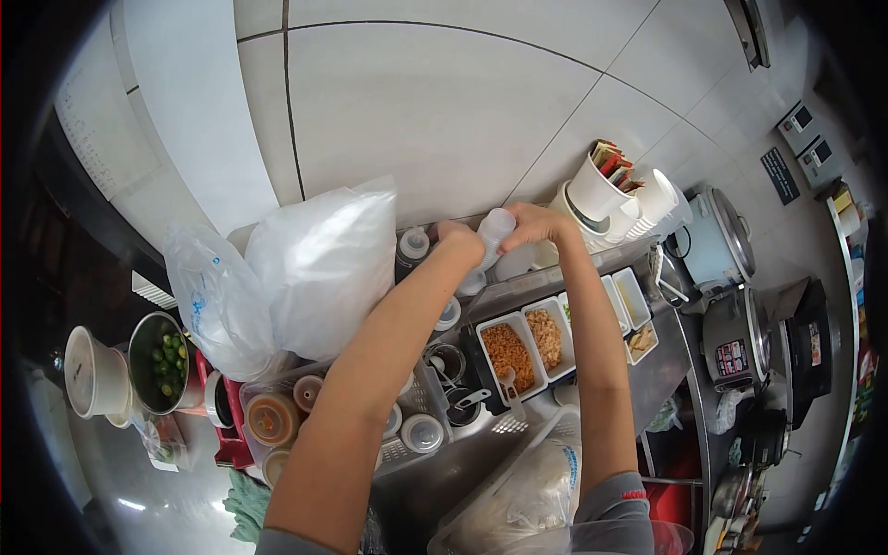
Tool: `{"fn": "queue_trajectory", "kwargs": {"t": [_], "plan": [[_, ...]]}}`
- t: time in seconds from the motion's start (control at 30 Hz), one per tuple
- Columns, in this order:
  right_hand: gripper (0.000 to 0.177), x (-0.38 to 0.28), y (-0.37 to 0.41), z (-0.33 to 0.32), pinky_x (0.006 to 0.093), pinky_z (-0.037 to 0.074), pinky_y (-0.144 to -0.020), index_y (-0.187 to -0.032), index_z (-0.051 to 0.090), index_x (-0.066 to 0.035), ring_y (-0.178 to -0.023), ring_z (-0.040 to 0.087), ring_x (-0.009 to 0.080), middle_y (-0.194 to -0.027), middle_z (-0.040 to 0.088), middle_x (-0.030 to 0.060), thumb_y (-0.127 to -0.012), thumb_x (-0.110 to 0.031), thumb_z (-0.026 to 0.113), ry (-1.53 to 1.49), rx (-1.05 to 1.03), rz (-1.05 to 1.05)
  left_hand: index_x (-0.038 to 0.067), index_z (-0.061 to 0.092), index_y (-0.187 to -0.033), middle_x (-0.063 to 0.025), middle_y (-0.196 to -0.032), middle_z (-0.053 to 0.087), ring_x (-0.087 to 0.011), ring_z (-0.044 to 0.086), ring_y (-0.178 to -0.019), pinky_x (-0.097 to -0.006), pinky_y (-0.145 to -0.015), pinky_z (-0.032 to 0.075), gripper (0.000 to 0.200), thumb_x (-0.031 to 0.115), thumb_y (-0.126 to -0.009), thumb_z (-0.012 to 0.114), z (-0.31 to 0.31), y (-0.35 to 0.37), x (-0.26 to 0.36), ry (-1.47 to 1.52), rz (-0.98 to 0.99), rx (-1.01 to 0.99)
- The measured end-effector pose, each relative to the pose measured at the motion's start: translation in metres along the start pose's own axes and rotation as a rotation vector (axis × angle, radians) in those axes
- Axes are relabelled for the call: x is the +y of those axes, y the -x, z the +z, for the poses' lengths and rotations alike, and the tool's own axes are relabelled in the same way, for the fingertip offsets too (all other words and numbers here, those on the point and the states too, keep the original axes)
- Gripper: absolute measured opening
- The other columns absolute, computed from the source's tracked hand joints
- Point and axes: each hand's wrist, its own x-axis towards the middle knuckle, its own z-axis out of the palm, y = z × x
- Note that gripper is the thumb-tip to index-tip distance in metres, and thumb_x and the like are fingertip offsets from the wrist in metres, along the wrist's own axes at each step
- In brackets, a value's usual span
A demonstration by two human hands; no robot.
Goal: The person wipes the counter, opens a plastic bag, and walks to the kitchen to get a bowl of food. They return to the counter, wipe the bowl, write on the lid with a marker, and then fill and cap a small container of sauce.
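At the back of the counter, against the wall, both my hands are on a stack of clear plastic cups [497, 229]. My left hand [460, 240] is closed at the stack's left side, its fingers partly hidden. From the right, my right hand [536, 225] grips the stack near its upper end, thumb along the side. A bottle with a pale cap [413, 244] stands just left of my left hand. Below my hands, white tubs hold orange-brown crumbly food [507, 356] and paler shredded food [544, 335].
Large white plastic bags [319, 268] lean on the wall at left. A basket holds sauce bottles [273, 419]. A metal pot of green produce [157, 363] stands far left. Packets fill a white paper cup [597, 190] at right, near cookers [735, 340]. A filled plastic bag [527, 490] lies in front.
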Motion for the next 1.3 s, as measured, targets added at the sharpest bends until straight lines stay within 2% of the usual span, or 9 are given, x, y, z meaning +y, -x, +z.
{"fn": "queue_trajectory", "kwargs": {"t": [0.3, 0.6, 0.7, 0.9, 1.0, 1.13, 1.23, 1.27, 1.3], "plan": [[0.040, -0.004, 0.002, -0.004, 0.0283, 0.046, -0.078, -0.095, 0.063, -0.002, -0.083, 0.060, 0.0165, -0.088, 0.066, 0.0066, -0.059, -0.017, 0.072, -0.020, -0.043, 0.054, 0.011, 0.051, -0.124, -0.0099, -0.131, 0.046, -0.0230, 0.042, -0.123, -0.0397, -0.101, 0.028, 0.047, 0.026, -0.080, 0.041, -0.002, 0.005, -0.014, 0.240, 0.018, -0.137], [0.040, -0.007, 0.002, 0.001, 0.0286, 0.044, -0.081, -0.095, 0.064, -0.002, -0.085, 0.059, 0.0170, -0.089, 0.066, 0.0066, -0.060, -0.021, 0.073, -0.011, 0.010, 0.091, 0.010, 0.052, -0.123, -0.0141, -0.127, 0.049, -0.0268, 0.043, -0.121, -0.0394, -0.102, 0.028, 0.048, 0.026, -0.079, 0.045, 0.000, 0.002, -0.016, 0.409, -0.019, -0.172], [0.039, -0.004, 0.001, -0.001, 0.0284, 0.044, -0.081, -0.094, 0.064, -0.003, -0.085, 0.059, 0.0170, -0.089, 0.066, 0.0070, -0.060, -0.021, 0.072, 0.026, -0.038, 0.087, 0.002, 0.048, -0.124, -0.0165, -0.132, 0.042, -0.0292, 0.045, -0.118, -0.0386, -0.096, 0.036, 0.053, 0.023, -0.076, 0.043, 0.000, 0.007, -0.018, 0.408, 0.033, -0.143], [0.039, -0.004, -0.009, 0.004, 0.0295, 0.044, -0.081, -0.092, 0.065, -0.003, -0.085, 0.060, 0.0187, -0.088, 0.067, 0.0088, -0.059, -0.022, 0.073, 0.072, -0.051, 0.101, 0.004, 0.045, -0.127, -0.0155, -0.134, 0.040, -0.0273, 0.044, -0.120, -0.0381, -0.097, 0.035, 0.056, 0.025, -0.075, 0.045, -0.006, 0.020, -0.018, 0.444, -0.028, -0.111], [0.043, -0.002, -0.009, 0.009, 0.0299, 0.045, -0.080, -0.093, 0.064, -0.003, -0.086, 0.060, 0.0205, -0.090, 0.066, 0.0100, -0.058, -0.025, 0.074, 0.103, -0.026, 0.080, 0.009, 0.050, -0.124, -0.0146, -0.130, 0.046, -0.0277, 0.042, -0.122, -0.0445, -0.102, 0.028, 0.050, 0.029, -0.078, 0.047, 0.001, 0.013, -0.019, 0.468, -0.020, -0.074], [0.054, 0.001, -0.007, 0.007, 0.0305, 0.044, -0.082, -0.099, 0.062, -0.003, -0.089, 0.059, 0.0222, -0.096, 0.065, 0.0102, -0.056, -0.030, 0.078, 0.320, -0.089, 0.101, 0.007, 0.054, -0.118, -0.0142, -0.123, 0.052, -0.0286, 0.050, -0.114, -0.0431, -0.093, 0.039, 0.042, 0.022, -0.080, 0.049, 0.004, -0.005, -0.021, 0.460, -0.003, -0.043], [0.054, -0.021, 0.004, -0.002, 0.0316, 0.045, -0.082, -0.098, 0.063, -0.004, -0.088, 0.059, 0.0223, -0.093, 0.065, 0.0098, -0.055, -0.033, 0.079, 0.205, 0.179, -0.035, 0.005, 0.059, -0.110, -0.0148, -0.117, 0.056, -0.0286, 0.055, -0.107, -0.0405, -0.085, 0.046, 0.032, 0.016, -0.081, 0.051, -0.002, -0.002, -0.022, 0.413, 0.009, 0.146], [0.042, -0.015, 0.002, -0.001, 0.0319, 0.047, -0.078, -0.090, 0.064, -0.003, -0.082, 0.061, 0.0218, -0.085, 0.066, 0.0097, -0.057, -0.026, 0.079, 0.153, 0.310, -0.189, 0.005, 0.060, -0.107, -0.0151, -0.115, 0.057, -0.0285, 0.056, -0.106, -0.0399, -0.084, 0.047, 0.029, 0.014, -0.081, 0.051, -0.011, 0.010, -0.021, 0.445, -0.008, 0.207], [0.039, -0.020, 0.004, -0.001, 0.0317, 0.047, -0.077, -0.088, 0.064, -0.003, -0.081, 0.061, 0.0221, -0.083, 0.066, 0.0102, -0.058, -0.024, 0.078, 0.207, 0.305, -0.153, 0.005, 0.061, -0.104, -0.0155, -0.114, 0.057, -0.0283, 0.056, -0.105, -0.0394, -0.082, 0.049, 0.026, 0.012, -0.081, 0.052, -0.018, 0.021, -0.019, 0.478, -0.023, 0.266]]}}
